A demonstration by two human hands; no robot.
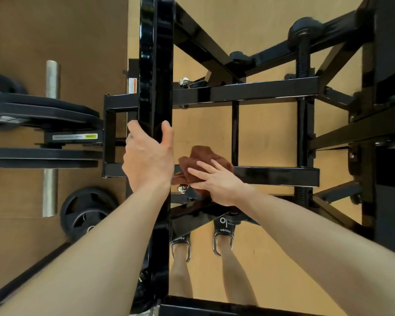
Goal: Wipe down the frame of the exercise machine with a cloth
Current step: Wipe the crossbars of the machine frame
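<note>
I look straight down through a glossy black steel frame (276, 176) of an exercise machine. My left hand (147, 156) grips the tall black upright beam (155, 65), fingers on its left side and thumb on its right. My right hand (217, 181) lies with straight fingers on a brown cloth (205, 156), pressing it onto the lower horizontal crossbar close to where that bar meets the upright. Part of the cloth is bunched above my fingers and part hangs below the bar.
Black weight plates (41, 112) hang on chrome sleeves (51, 78) at the left, and another plate (87, 213) lies on the brown mat. Threaded adjuster rods (302, 58) and diagonal braces crowd the right. My sandalled feet (202, 238) stand on tan floor below the frame.
</note>
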